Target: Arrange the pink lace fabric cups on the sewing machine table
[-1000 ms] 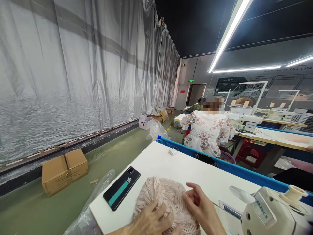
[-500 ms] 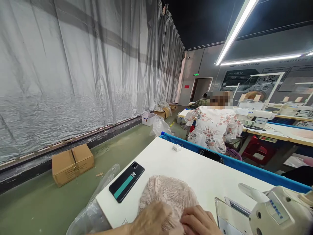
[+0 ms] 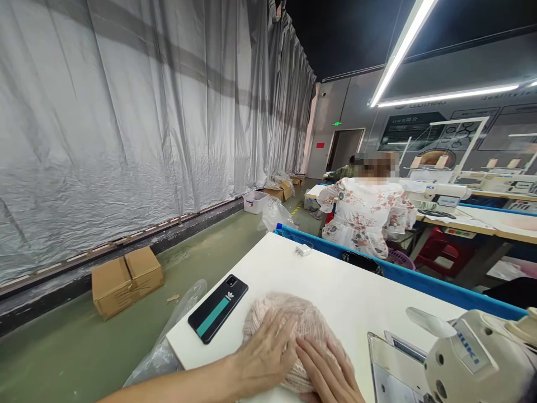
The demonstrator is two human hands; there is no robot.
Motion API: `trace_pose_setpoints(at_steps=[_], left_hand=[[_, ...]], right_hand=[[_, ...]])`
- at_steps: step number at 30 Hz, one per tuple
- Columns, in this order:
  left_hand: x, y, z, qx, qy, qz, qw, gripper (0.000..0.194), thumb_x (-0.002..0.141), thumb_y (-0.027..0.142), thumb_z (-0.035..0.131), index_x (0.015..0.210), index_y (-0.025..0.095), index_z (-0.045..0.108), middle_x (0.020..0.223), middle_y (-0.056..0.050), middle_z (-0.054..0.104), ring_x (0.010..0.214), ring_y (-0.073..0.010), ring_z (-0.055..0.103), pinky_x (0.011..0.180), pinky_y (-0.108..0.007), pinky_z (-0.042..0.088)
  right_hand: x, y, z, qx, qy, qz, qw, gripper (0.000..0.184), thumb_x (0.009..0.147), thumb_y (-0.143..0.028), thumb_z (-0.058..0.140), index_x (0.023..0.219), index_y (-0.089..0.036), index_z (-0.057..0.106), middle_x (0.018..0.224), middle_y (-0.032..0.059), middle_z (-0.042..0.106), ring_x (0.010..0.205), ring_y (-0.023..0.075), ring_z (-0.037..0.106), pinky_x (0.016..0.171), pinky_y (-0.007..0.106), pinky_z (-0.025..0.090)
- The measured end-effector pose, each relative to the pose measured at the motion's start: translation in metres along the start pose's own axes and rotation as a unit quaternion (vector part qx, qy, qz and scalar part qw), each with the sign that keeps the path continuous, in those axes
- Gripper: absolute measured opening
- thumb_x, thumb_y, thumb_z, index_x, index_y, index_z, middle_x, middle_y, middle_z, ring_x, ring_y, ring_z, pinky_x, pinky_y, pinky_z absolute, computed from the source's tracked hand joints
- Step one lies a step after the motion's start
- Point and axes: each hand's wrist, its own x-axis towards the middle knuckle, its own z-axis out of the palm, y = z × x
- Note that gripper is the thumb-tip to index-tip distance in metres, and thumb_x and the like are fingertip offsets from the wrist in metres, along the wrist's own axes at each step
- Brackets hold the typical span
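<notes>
A rounded bundle of pale pink knitted fabric (image 3: 289, 305) lies on the white tabletop (image 3: 348, 291), close in front of me. My left hand (image 3: 266, 350) rests on its near left side, fingers laid over the knit. On the right side of the bundle lies my right hand (image 3: 325, 366), its fingers stretched out flat and pointing up and left. The fingertips of both hands almost meet. Part of the bundle's near side is hidden under the hands. A dark phone (image 3: 218, 308) with a green stripe lies left of the bundle.
A white sewing machine (image 3: 474, 358) stands at the right. A white charger plug (image 3: 302, 250) lies near the table's far edge, beside a blue cloth trough (image 3: 419, 285). Beyond sits a person in a floral top (image 3: 364, 215). A cardboard box (image 3: 128, 280) is on the floor at left.
Both hands have flattened onto the knitted bundle, which looks more compact and rounder. My left hand was blurred by motion and is now steady; the right hand's fingers have straightened from a curled position.
</notes>
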Motion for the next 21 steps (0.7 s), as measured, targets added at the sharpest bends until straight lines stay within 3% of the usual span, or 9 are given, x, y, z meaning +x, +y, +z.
trace_pose_setpoints(at_steps=[3,6,8,11,15,18,21], left_hand=[[0.006,-0.01,0.024,0.011,-0.066,-0.021,0.998,0.038,0.089,0.021,0.052,0.126,0.011,0.047,0.14,-0.021,0.042,0.122,-0.0396,0.046,0.101,-0.057,0.028],[0.016,-0.025,0.052,-0.03,-0.123,-0.044,0.991,0.046,0.09,0.018,0.051,0.134,0.018,0.04,0.144,-0.019,0.037,0.127,-0.0385,0.042,0.1,-0.058,0.031],[0.019,-0.036,0.066,-0.073,-0.173,-0.055,0.981,0.05,0.088,0.014,0.052,0.135,0.02,0.039,0.148,-0.017,0.032,0.131,-0.038,0.036,0.101,-0.058,0.033],[0.018,-0.046,0.082,-0.107,-0.207,-0.076,0.97,0.063,0.082,0.008,0.058,0.139,0.021,0.035,0.148,-0.019,0.03,0.133,-0.0414,0.032,0.101,-0.062,0.033],[0.018,-0.046,0.099,-0.088,-0.235,-0.111,0.962,0.069,0.081,0.011,0.061,0.143,0.022,0.031,0.148,-0.023,0.029,0.131,-0.0465,0.034,0.098,-0.068,0.032],[0.024,-0.046,0.105,-0.058,-0.265,-0.135,0.953,0.068,0.083,0.012,0.058,0.144,0.023,0.03,0.147,-0.025,0.03,0.13,-0.0473,0.034,0.097,-0.068,0.033],[0.037,-0.057,0.095,-0.104,-0.309,-0.134,0.936,0.091,0.077,0.021,0.067,0.149,0.023,0.013,0.147,-0.028,0.028,0.128,-0.0518,0.035,0.092,-0.072,0.034]], right_hand=[[0.008,0.021,0.022,0.026,0.024,0.058,0.998,0.058,0.09,-0.02,0.05,0.145,-0.026,0.03,0.139,0.0046,0.051,0.124,0.025,0.051,0.108,0.046,0.034],[0.018,0.043,0.044,0.04,0.054,0.097,0.993,0.044,0.092,-0.02,0.044,0.135,-0.024,0.037,0.14,0.0093,0.049,0.13,0.0271,0.045,0.109,0.057,0.029],[0.022,0.053,0.053,0.051,0.074,0.123,0.988,0.035,0.094,-0.022,0.042,0.129,-0.022,0.036,0.142,0.0135,0.045,0.132,0.0272,0.041,0.107,0.057,0.033],[0.021,0.062,0.054,0.062,0.092,0.177,0.978,0.027,0.094,-0.022,0.041,0.121,-0.02,0.038,0.142,0.017,0.038,0.132,0.0269,0.041,0.1,0.048,0.046],[0.017,0.072,0.048,0.072,0.08,0.217,0.97,0.023,0.093,-0.025,0.045,0.116,-0.023,0.045,0.133,0.013,0.045,0.12,0.0234,0.053,0.093,0.039,0.053],[0.017,0.083,0.051,0.078,0.076,0.206,0.973,0.026,0.092,-0.028,0.049,0.117,-0.025,0.048,0.13,0.0108,0.05,0.117,0.0237,0.055,0.092,0.04,0.054],[0.019,0.093,0.056,0.08,0.091,0.206,0.971,0.022,0.091,-0.029,0.051,0.113,-0.025,0.052,0.127,0.0112,0.053,0.114,0.0262,0.057,0.087,0.043,0.055]])
